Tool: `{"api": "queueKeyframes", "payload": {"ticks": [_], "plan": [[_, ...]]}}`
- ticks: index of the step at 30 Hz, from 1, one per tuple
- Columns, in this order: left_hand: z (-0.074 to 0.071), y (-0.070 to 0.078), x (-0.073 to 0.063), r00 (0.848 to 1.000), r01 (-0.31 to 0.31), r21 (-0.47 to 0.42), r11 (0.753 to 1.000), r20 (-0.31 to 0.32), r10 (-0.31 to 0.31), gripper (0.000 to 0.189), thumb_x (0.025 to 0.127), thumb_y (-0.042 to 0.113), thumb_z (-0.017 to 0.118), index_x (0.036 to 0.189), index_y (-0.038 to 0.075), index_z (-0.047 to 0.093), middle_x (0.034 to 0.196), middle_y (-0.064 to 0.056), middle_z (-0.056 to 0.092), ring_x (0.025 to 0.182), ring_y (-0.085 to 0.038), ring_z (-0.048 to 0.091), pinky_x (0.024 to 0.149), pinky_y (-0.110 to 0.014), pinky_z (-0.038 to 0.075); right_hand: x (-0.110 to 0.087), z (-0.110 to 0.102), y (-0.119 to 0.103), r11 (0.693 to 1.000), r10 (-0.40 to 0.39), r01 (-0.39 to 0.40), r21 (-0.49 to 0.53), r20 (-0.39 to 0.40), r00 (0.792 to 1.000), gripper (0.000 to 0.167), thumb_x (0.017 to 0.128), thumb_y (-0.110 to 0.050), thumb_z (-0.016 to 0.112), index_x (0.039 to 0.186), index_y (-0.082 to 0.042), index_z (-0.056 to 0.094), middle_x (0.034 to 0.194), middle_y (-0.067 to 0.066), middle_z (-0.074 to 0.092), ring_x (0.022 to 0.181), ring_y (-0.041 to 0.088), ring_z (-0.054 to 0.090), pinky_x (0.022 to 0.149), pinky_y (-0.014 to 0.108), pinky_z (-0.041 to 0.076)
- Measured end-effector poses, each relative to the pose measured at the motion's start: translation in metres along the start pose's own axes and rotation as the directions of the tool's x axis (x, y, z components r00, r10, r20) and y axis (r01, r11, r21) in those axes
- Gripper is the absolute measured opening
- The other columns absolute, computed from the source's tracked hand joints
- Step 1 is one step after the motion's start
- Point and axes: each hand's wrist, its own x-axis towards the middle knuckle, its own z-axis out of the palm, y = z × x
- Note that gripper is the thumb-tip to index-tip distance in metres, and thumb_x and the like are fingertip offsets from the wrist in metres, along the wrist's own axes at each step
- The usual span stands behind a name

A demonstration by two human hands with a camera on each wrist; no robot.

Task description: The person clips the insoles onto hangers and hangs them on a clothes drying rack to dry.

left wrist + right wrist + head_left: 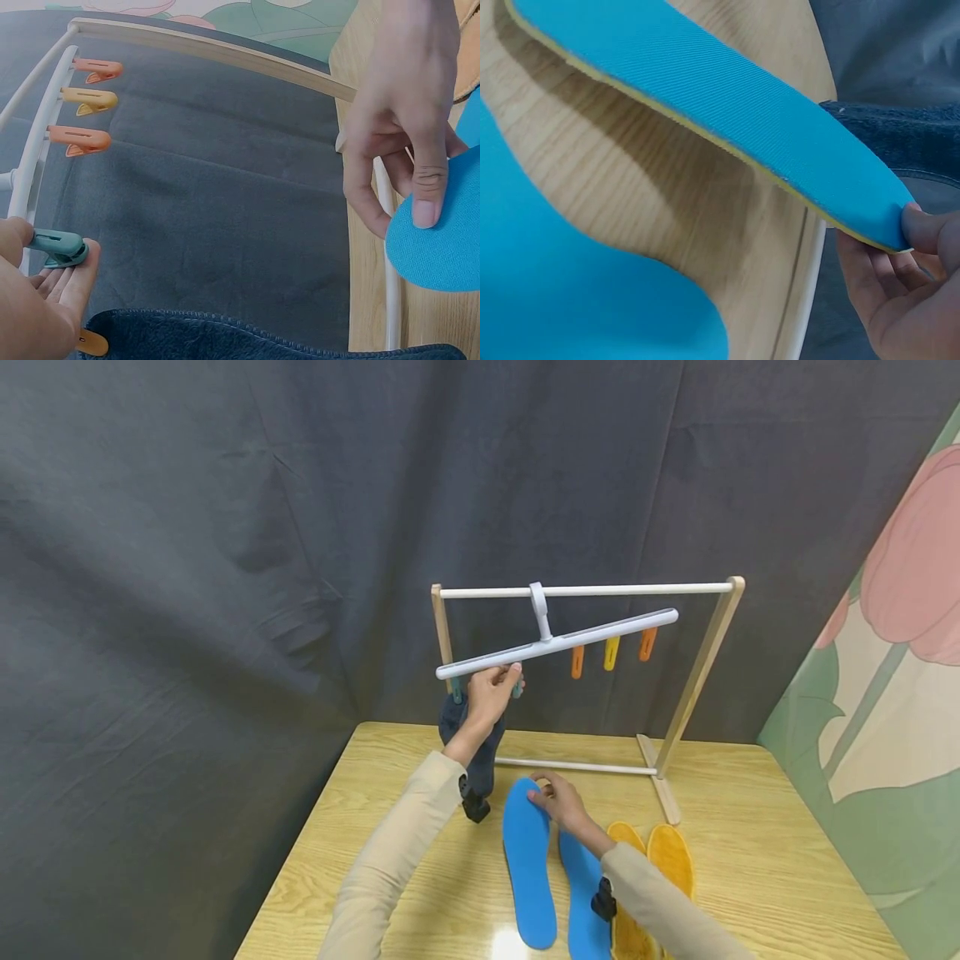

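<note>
My left hand (489,695) is at the lower left end of a white clip hanger (555,646), which tilts on the rack's top bar. Its thumb and fingers pinch a teal clip (60,247) under the hanger. My right hand (562,802) holds one end of a blue insole (528,868) between thumb and fingers. That insole has a yellowish edge and is raised off the table, at least in part. Beside it lies a second blue insole (577,292). A dark navy fuzzy insole (225,334) hangs below the hanger near my left hand.
Two orange clips and a yellow clip (612,653) hang on the hanger's right half. Two fuzzy yellow-orange insoles (670,860) lie right of the blue ones, partly behind my right sleeve. The rack's wooden post (697,681) stands on the pale wooden table (772,860).
</note>
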Motion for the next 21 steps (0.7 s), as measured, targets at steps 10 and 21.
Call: {"api": "queueKeyframes", "payload": {"ticks": [10,21], "plan": [[-0.003,0.003,-0.001,0.999,0.004,-0.016,1.0,0.04,-0.003,0.032,0.1,0.026,0.062,0.104,-0.005,0.072,0.092,-0.017,0.072,0.087,-0.027,0.069,0.079,-0.041,0.057,0.005,-0.005,-0.009,0.999,0.029,-0.03,0.014,0.048,0.998,0.033,0.092,0.001,0.068,0.123,0.003,0.061,0.077,0.007,0.06,0.059,0.018,0.053,0.052,0.031,0.045],[-0.006,0.007,-0.004,0.997,0.006,-0.041,0.999,0.075,-0.003,0.034,0.101,0.025,0.061,0.106,-0.007,0.071,0.097,-0.022,0.07,0.093,-0.029,0.068,0.079,-0.031,0.057,0.01,-0.009,-0.023,0.999,0.039,-0.038,-0.021,0.043,0.998,0.027,0.09,0.003,0.068,0.116,0.007,0.062,0.094,0.013,0.063,0.078,0.023,0.06,0.063,0.036,0.053]]}}
